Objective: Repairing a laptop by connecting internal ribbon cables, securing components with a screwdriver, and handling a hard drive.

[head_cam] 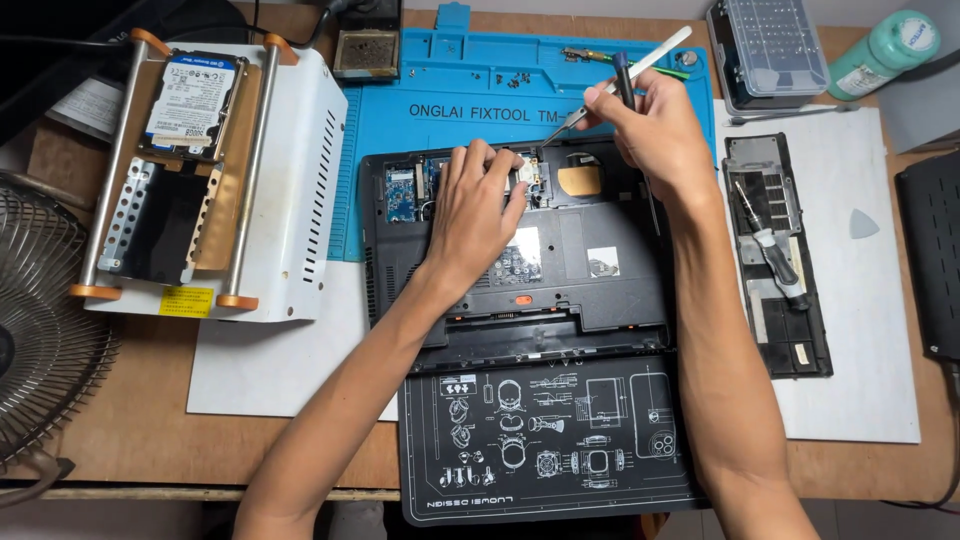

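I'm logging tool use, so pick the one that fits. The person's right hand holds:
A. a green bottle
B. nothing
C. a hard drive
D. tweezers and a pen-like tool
D: the right hand grips slim tweezers plus a dark pen-like tool above the opened laptop, while the left hand rests on it.

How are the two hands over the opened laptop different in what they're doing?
The left hand lies flat, palm down, pressing on the open laptop, while the right hand is raised above its top edge. The left hand holds no tool; the right hand pinches tweezers along with a white-handled tool and a dark pen-like tool. Left fingers are spread, right fingers curled. Both are bare and work at the same exposed compartment.
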